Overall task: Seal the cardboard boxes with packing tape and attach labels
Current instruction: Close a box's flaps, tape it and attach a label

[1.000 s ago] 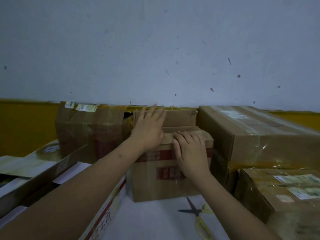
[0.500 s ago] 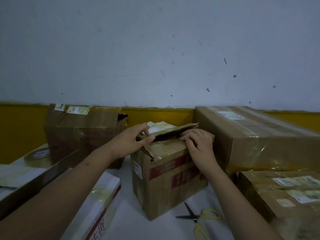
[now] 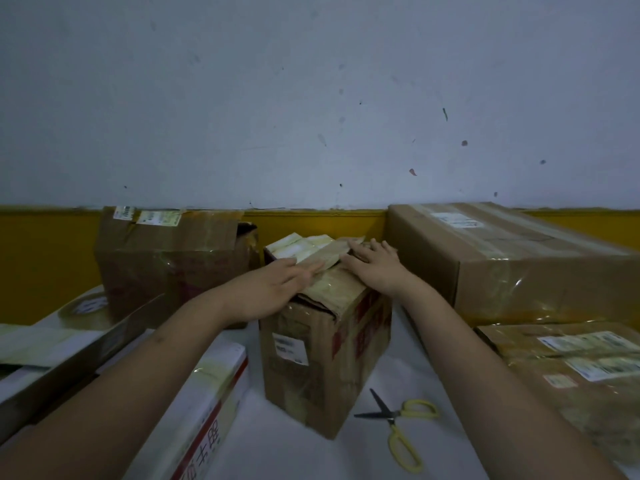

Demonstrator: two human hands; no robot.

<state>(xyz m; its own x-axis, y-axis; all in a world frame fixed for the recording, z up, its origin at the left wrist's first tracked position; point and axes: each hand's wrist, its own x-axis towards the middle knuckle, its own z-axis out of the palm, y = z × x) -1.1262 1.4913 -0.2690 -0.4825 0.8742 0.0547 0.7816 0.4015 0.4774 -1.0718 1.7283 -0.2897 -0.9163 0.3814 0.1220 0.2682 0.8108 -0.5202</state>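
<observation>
— What are the hands doing?

— Both lie flat on top of the small brown cardboard box with red printed bands (image 3: pixel 325 358) in the middle of the white table (image 3: pixel 277 452). The left hand (image 3: pixel 273 285) has its fingers straight and together, pressing on the pale, tape-covered top flap (image 3: pixel 311 252). The right hand (image 3: pixel 372 268) is spread, palm down, on the right part of the top. Neither is curled round anything.

— And the box itself?

— It stands upright, one corner turned toward the camera, with a white label (image 3: pixel 290 348) on its left face. Its top flaps look crumpled and not quite level.

— What surrounds it?

— Yellow-handled scissors (image 3: pixel 398 427) lie on the table just beside its near right corner, blades slightly parted. Behind on the left stands a worn brown carton wrapped in clear tape (image 3: pixel 166 265); on the right, a long taped brown carton (image 3: pixel 512 261) rests against the wall. Nearer on the right is a flat labelled carton (image 3: pixel 571 368). On the left lie a white box with red characters (image 3: pixel 204 410) and a roll of clear packing tape (image 3: pixel 85 311) on another flat box.
</observation>
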